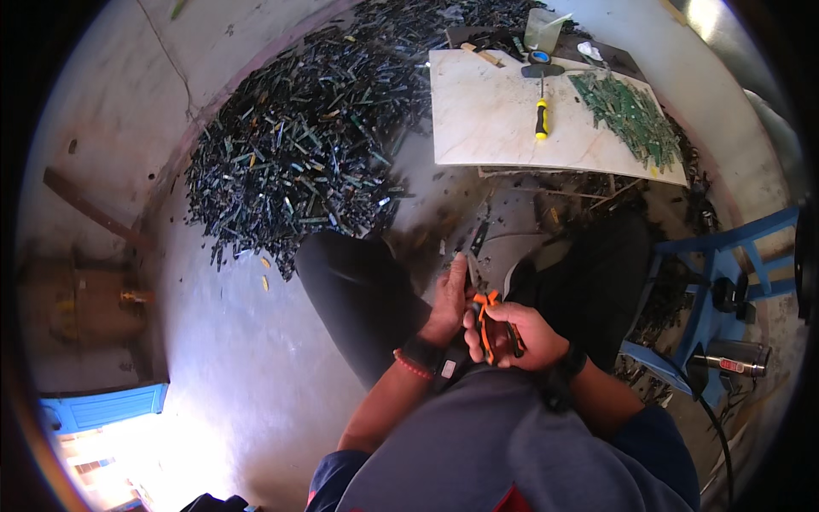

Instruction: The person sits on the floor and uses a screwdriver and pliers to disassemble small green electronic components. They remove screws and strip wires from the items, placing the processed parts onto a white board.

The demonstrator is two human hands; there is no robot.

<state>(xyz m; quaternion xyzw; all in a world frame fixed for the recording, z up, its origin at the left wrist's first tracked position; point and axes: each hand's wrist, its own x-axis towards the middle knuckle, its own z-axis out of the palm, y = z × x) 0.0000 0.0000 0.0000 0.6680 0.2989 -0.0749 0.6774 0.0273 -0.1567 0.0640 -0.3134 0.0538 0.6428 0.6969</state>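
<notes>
My right hand is closed round a pair of pliers with orange and black handles. The jaws point away from me, toward my left hand. That hand is closed, its thumb stretched along a narrow dark strip that sticks out past the fingertips. The plier jaws lie close beside the strip's near end; whether they grip it I cannot tell. Both hands are over my lap, between my knees. Ahead and to the left, a large heap of similar dark and greenish strips covers the floor.
A pale board ahead bears a pile of green strips, a yellow-and-black screwdriver and a blue-cored roll of tape. Behind stands a translucent cup. At right are a blue stool and a metal flask.
</notes>
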